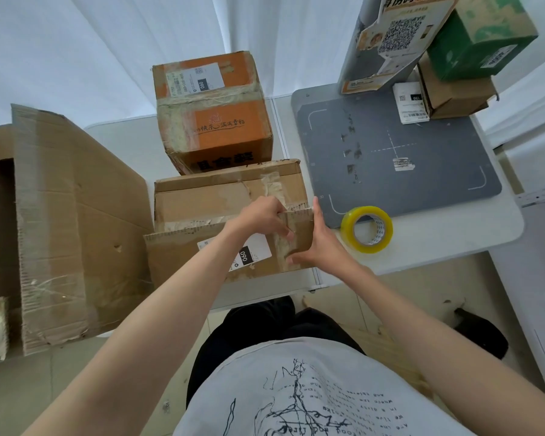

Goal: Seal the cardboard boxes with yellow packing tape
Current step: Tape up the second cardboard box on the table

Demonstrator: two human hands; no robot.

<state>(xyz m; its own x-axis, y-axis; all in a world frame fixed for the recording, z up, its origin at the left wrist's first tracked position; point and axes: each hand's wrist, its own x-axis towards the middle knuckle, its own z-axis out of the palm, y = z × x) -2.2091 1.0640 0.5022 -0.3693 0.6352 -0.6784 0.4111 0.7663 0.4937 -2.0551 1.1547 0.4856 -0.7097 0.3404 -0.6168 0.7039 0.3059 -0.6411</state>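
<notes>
left hand pinches the box flap at centre frame; right hand lies flat, fingers straight, against its side. released, the flap may spring open before the tape, lower right, arrives.

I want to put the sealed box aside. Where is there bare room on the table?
The grey mat is mostly bare between the tape roll and the stacked boxes at its far corner. The table's left is crowded: a flattened carton and the orange box.
</notes>
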